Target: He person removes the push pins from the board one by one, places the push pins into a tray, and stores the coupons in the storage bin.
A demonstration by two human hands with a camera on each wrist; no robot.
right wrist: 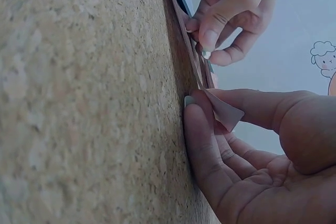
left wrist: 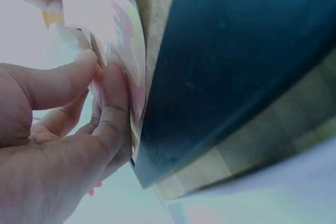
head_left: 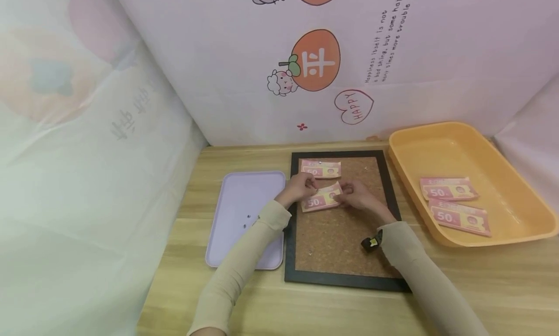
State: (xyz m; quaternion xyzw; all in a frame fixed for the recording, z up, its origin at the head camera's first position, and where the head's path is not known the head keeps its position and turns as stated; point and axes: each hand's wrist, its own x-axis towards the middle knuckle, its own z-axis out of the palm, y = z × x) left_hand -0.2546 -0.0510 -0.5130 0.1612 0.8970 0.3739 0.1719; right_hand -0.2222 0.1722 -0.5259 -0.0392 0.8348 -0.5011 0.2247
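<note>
Over the cork board (head_left: 336, 244), my right hand (head_left: 359, 195) pinches the right end of a pink and yellow paper coupon (head_left: 322, 200) marked 50. In the right wrist view, the corner of this coupon (right wrist: 226, 111) bends up between thumb and fingers. My left hand (head_left: 299, 188) is at the coupon's upper edge, its thumb and forefinger pinching a small shiny thumbtack (right wrist: 206, 54). Just above lies another coupon (head_left: 320, 169) on the board, with a small tack (head_left: 320, 162) at its top edge.
Left of the board lies a lilac tray (head_left: 244, 190) with several small dark tacks (head_left: 245, 226), partly behind my left sleeve. A yellow bin (head_left: 493, 171) stands to the right, holding two more coupons (head_left: 458, 217). The board has a raised black frame (head_left: 340, 280). Printed cloth hangs behind.
</note>
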